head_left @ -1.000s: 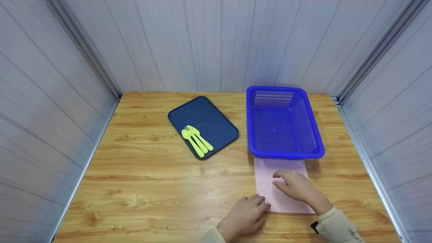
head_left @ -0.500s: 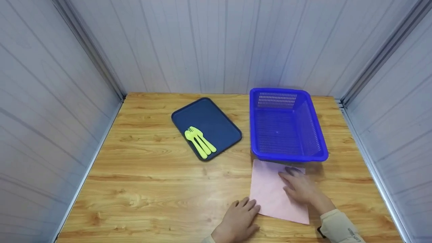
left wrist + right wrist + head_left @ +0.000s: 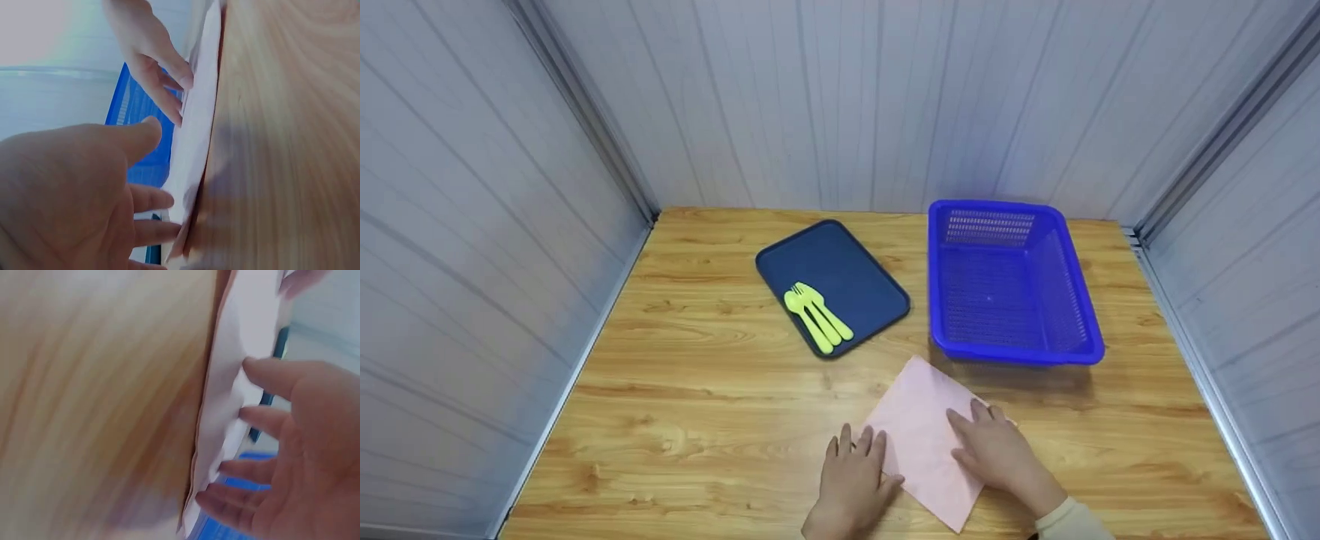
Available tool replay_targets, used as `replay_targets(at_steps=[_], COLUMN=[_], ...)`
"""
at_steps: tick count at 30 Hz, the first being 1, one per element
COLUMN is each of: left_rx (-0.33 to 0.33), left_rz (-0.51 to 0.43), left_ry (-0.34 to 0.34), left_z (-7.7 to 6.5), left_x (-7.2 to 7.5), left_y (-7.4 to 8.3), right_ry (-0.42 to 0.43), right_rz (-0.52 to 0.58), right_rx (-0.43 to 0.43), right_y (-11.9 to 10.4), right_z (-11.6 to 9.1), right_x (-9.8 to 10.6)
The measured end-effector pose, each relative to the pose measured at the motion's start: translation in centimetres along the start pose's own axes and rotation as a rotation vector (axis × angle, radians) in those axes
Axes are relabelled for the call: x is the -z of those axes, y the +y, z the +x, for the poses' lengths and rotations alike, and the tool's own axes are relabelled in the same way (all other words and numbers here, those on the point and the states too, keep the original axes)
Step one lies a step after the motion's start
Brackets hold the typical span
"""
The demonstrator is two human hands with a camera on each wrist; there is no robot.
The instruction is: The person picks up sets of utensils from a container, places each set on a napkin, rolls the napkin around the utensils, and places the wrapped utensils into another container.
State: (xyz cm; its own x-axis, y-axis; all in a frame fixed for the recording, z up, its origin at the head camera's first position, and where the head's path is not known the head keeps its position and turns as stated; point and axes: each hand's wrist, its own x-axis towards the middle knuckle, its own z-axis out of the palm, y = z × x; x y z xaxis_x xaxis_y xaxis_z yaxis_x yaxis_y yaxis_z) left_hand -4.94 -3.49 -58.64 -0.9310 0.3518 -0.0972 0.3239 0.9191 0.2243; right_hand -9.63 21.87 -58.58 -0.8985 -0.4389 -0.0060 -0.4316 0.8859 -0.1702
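A square pink napkin [image 3: 922, 435] lies on the table near its front, turned so one corner points toward the blue basket. At its left edge rests my left hand [image 3: 853, 480], fingers spread, fingertips on the napkin's border. My right hand [image 3: 997, 454] lies over the right side, its fingertips touching the surface. In the right wrist view, the fingers of the right hand [image 3: 304, 444] are extended along the napkin [image 3: 225, 399]. Seen from the left wrist, the left hand [image 3: 84, 191] has its thumb raised off the napkin [image 3: 194, 124].
A blue plastic basket [image 3: 937, 300] stands at the back right, behind the napkin. Left of it lies a dark blue tray [image 3: 855, 270] bearing a yellow-green spoon [image 3: 810, 321], fork [image 3: 819, 319] and knife [image 3: 832, 315]. Pale panelled walls [image 3: 840, 105] close in the wooden table [image 3: 697, 420].
The napkin has slid left and toward the front, away from the basket, and turned so its corner points to the back. Both hands have moved with it; the view has shifted slightly.
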Motion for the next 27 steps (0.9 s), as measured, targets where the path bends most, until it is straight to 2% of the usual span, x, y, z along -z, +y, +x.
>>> replay_targets(at_steps=[5,9,13,18,23,27], left_rx=[0.118,0.166,0.159,0.128,0.113,0.117], left_rz=[0.029,0.014,-0.042,-0.074,-0.061,-0.089], left_ry=[-0.021,-0.042,-0.057,-0.097,-0.094,-0.083], left_z=[0.2,0.4,1.3,2.3,2.7,2.5], left_x=[0.3,0.4,0.4,0.5,0.5,0.5], left_y=[-0.6,-1.4,-2.7,-3.8,-4.1,-3.9], right_ry=[0.033,0.075,0.093,0.086,0.084,0.083], right_rz=[-0.038,-0.027,-0.022,-0.030,-0.006,0.027], right_rx=[-0.046,-0.112,-0.185,-0.234,-0.239,-0.239], right_y=[-2.8,-5.0,-6.3,-6.6,-6.3,-6.2], right_z=[0.4,0.8,1.1,1.5,2.1,2.2], right_x=[-0.9,-1.4,-1.9,-2.4,-2.2,-2.1])
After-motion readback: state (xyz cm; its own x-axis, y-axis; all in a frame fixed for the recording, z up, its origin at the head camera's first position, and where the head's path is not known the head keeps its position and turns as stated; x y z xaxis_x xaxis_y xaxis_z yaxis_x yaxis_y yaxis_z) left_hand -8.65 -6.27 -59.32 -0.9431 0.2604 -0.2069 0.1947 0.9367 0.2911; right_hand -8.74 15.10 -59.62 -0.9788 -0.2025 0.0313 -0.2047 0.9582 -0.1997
